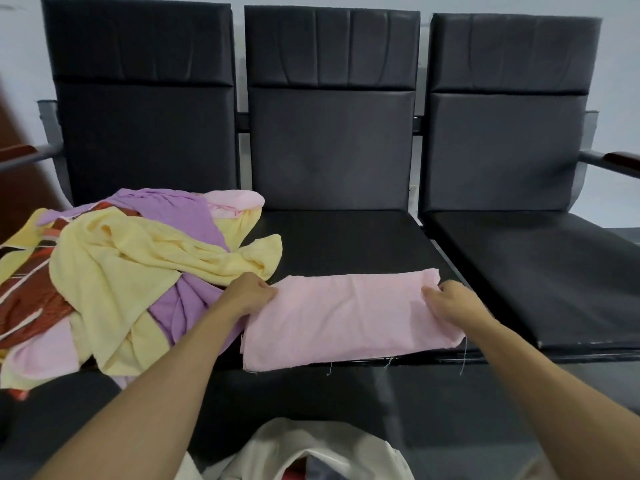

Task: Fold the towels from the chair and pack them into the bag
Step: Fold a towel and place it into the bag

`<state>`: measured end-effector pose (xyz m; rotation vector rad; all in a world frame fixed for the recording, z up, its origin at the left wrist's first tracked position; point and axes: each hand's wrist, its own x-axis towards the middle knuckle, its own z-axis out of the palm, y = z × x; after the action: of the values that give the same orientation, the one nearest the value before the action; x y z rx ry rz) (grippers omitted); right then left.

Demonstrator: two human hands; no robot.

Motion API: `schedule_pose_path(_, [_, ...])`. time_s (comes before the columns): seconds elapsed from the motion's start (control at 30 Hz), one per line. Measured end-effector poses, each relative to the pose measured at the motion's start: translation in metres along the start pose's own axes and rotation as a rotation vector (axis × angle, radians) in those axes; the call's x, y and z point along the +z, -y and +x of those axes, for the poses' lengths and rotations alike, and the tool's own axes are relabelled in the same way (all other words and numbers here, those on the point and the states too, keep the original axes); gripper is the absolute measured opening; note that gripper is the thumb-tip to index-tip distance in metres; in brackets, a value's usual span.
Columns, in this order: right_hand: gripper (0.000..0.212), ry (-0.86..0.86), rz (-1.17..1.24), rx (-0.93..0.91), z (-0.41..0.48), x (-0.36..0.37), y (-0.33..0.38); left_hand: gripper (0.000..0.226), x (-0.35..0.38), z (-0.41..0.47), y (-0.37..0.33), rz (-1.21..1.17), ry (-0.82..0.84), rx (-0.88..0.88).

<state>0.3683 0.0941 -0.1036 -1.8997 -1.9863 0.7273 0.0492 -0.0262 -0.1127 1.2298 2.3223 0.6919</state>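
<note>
A pink towel (346,317) lies folded into a long band across the front of the middle black seat (346,237). My left hand (247,294) pinches its left end. My right hand (446,301) pinches its right end near the far corner. A heap of unfolded towels (114,271), yellow, purple, pink and red-striped, covers the left seat and spills over its front edge. A cream cloth bag (311,452) stands open on the floor below, between my forearms, with something dark and red inside.
The bench has three black padded seats with backrests; the right seat (540,271) holds nothing. Metal armrests with wooden tops stick out at both ends, left (20,154) and right (613,161). A pale wall stands behind.
</note>
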Motion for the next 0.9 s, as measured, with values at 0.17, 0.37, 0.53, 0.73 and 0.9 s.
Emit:
schedule_pose_path(0.17, [0.04,-0.024,-0.028,-0.015,0.0,0.006,0.004,0.026,0.001,0.004,-0.005,0.058,-0.087,-0.001])
schedule_pose_path(0.37, [0.02,0.009,-0.115,0.009,0.003,0.001,-0.002,0.017,-0.009,-0.004,-0.014,-0.633,-0.229,-0.121])
schedule_pose_path(0.53, [0.014,0.019,-0.118,0.016,-0.002,-0.003,-0.003,0.043,-0.021,-0.01,-0.007,-1.145,-0.127,-0.227])
schedule_pose_path(0.73, [0.018,0.024,-0.133,0.037,-0.003,-0.006,-0.004,0.009,-0.023,-0.014,0.003,-0.641,-0.204,-0.091])
schedule_pose_path(0.9, [0.012,0.015,-0.146,0.039,-0.003,-0.012,-0.009,0.035,-0.011,-0.027,0.012,0.221,-0.169,0.049])
